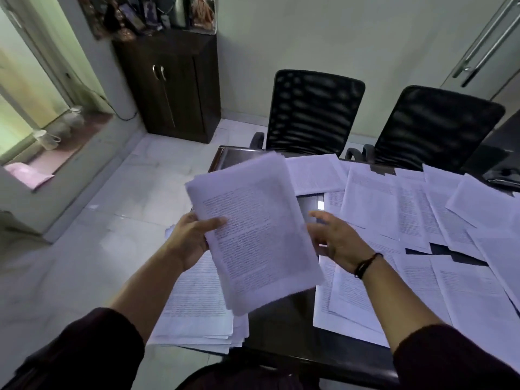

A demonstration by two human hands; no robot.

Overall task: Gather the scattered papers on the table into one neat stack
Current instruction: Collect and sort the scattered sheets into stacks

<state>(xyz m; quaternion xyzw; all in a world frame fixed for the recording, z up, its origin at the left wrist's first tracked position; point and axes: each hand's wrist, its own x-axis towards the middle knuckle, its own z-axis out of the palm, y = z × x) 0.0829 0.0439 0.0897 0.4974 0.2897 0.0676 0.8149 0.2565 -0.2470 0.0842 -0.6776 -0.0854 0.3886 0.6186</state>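
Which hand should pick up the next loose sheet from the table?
The right hand, probably: it is open and holds nothing, hovering by the scattered sheets on its side. The left hand already has its grip on the gathered bundle.

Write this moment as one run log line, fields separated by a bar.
left hand grips paper bundle | right hand open beside bundle | loose sheets on table | stack unfinished
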